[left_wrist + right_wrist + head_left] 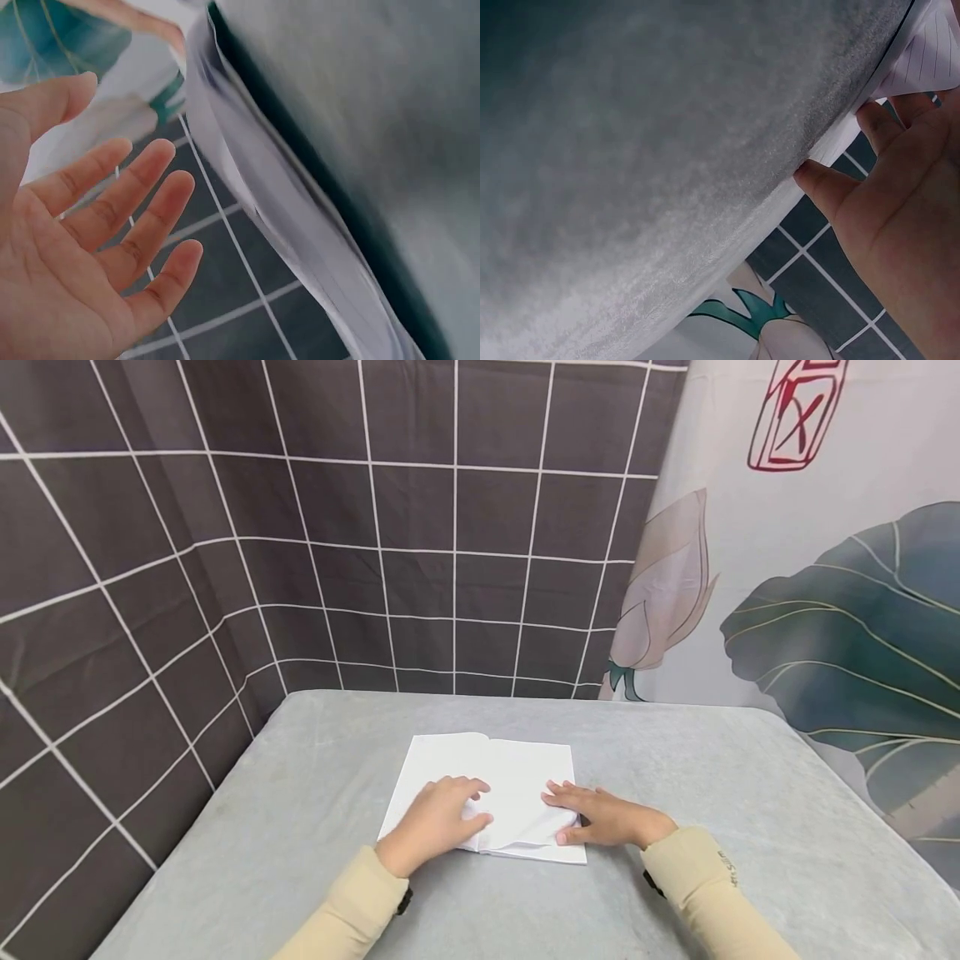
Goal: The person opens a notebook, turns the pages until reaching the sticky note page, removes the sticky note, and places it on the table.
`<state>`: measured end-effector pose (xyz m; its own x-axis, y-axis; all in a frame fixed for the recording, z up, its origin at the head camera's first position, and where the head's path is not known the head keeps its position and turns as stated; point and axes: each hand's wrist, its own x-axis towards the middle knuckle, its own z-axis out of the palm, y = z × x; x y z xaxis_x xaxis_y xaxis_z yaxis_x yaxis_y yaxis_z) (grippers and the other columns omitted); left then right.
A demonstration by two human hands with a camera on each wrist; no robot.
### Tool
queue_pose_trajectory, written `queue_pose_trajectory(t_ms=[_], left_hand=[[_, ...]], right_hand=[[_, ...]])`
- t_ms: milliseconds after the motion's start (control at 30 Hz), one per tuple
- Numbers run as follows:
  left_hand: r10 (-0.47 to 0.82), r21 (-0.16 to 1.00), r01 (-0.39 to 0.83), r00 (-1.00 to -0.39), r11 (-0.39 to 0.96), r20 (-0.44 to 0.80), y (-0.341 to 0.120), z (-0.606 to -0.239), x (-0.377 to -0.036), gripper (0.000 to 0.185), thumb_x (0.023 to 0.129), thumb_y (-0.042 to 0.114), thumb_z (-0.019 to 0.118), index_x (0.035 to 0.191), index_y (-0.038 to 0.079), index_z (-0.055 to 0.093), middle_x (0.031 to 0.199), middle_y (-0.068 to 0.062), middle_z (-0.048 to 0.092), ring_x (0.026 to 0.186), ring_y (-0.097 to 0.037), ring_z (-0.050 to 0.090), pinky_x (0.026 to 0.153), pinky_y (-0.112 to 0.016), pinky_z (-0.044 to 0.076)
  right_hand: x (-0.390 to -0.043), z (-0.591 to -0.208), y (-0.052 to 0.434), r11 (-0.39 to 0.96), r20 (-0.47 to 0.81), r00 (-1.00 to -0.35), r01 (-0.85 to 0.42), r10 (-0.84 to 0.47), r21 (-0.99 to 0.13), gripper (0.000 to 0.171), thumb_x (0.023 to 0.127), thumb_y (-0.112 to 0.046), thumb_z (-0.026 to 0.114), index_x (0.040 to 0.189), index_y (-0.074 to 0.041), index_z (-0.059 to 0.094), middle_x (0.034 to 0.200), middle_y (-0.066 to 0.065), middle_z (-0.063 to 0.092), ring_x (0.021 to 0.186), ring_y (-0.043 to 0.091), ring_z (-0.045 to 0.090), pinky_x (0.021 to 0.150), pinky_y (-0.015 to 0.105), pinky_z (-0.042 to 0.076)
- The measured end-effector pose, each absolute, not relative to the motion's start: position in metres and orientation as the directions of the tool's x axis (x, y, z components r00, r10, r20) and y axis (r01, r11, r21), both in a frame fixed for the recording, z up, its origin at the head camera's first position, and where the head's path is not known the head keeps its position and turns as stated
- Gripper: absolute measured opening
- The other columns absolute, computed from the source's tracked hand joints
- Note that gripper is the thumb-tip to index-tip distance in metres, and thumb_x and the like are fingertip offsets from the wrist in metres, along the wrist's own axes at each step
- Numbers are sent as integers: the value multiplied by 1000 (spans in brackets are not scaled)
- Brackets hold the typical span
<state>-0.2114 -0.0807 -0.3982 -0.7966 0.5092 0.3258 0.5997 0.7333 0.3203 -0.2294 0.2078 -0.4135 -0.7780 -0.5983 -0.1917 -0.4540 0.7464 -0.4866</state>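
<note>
An open notebook (517, 777) with white pages lies on the grey-covered table. Above its left page, my left hand (438, 818) is held with fingers loosely bent and thumb apart; the left wrist view shows the palm and spread fingers (157, 217) holding nothing, beside the notebook's edge (277, 187). At the right page's outer edge rests my right hand (603, 817), its fingers reaching over the paper and its thumb near the lower corner. A page bulges up beside that thumb. In the right wrist view, a lined page (930, 56) bends up behind the fingers (881, 127).
The table (315, 777) has a pale grey cloth cover. Behind it hangs a dark curtain (487, 510) with a white grid. On the right is a white curtain (720, 635) printed with a lotus bud, a large leaf and a red seal.
</note>
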Motion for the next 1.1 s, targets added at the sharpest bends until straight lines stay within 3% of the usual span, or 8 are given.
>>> queue_pose_trajectory(t_ms=[200,533,1100], left_hand=[[588,156,664,-730,731,349,-59,-401,-199,34,80,32,74,108,14,70,92,3,72,79,-15,63,68,-31,46],[639,-29,664,-705,747,309,-33,-410,-192,32,80,38,74,105,18,69,86,6,71,72,-11,60,66,-26,42],[652,-68,664,-703,745,284,-23,-411,-192,18,80,24,75,96,17,73,86,4,73,74,-12,65,65,-26,41]], right_hand=[[-229,-411,206,747,-190,-777,-458,-600,-482,71,88,-45,63,145,-9,42,156,15,28,143,42,24,107,72,13],[-230,-411,205,743,-184,-773,-470,-608,-477,71,88,-46,62,145,-9,41,157,14,28,144,41,24,107,71,13],[-227,-412,205,739,-167,-774,-482,-611,-470,73,88,-48,62,145,-7,41,156,16,29,142,43,25,105,73,16]])
